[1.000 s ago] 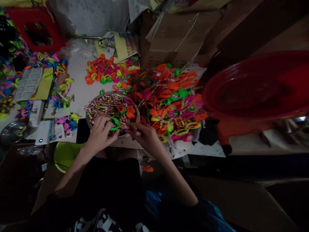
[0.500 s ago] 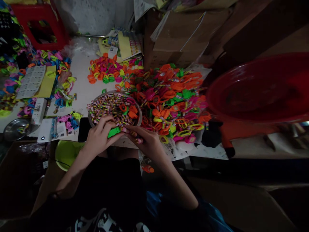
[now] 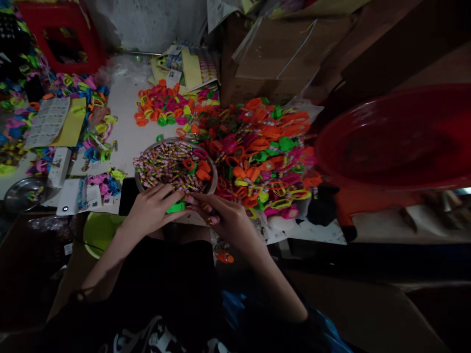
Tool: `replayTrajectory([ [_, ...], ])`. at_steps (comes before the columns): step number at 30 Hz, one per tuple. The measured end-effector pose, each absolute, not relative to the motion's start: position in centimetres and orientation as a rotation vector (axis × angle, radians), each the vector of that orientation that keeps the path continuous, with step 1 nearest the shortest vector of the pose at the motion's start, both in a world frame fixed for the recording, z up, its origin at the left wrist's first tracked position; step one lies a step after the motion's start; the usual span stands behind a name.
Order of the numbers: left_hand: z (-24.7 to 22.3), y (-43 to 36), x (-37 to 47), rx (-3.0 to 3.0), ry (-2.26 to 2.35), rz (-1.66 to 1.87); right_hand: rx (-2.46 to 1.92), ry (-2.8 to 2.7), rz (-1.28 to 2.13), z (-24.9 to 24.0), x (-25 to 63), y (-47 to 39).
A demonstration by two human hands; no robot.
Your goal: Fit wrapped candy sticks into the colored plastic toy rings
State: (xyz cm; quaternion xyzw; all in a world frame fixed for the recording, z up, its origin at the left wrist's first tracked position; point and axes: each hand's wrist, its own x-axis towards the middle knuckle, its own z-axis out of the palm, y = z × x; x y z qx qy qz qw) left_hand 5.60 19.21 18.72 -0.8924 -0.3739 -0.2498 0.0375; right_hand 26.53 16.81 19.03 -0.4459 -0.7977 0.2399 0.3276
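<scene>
My left hand (image 3: pixel 152 208) is closed on a bright green plastic piece (image 3: pixel 176 207), which looks like a toy watch. Small pink-and-yellow wrapped rolls (image 3: pixel 212 220) are in my right hand (image 3: pixel 228 215), one of them pinched at the fingertips against the green piece. Both hands meet in front of a round metal bowl (image 3: pixel 214 184), just over the table's front edge. The bowl is heaped with similar little rolls (image 3: pixel 162 164), and a few orange and green toy watches (image 3: pixel 203 170) lie on top of them. My fingers partly hide the green piece.
Right of the bowl spreads a big pile of orange, pink and green toy watches (image 3: pixel 257 147). A red basin (image 3: pixel 390 142) stands at right, cardboard boxes (image 3: pixel 287 54) behind. At left are a white device (image 3: pixel 69 196), a small metal bowl (image 3: pixel 22 196) and a red stool (image 3: pixel 66 37).
My left hand has shifted slightly down and its fingers have flattened over the green piece. The right hand stays nearly in place, its rolls turned a little.
</scene>
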Motion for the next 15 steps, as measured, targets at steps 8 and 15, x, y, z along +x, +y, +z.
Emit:
replayTrajectory([
  [8,18.7,19.1,5.7,-2.73,-1.126,-0.651,-1.228,-2.293,0.506,19.8,26.8,15.6],
  [15,18.4,18.7,6.1,-2.775,-1.137,-0.553,-1.311,-2.469,0.452,20.5,26.8,15.3],
])
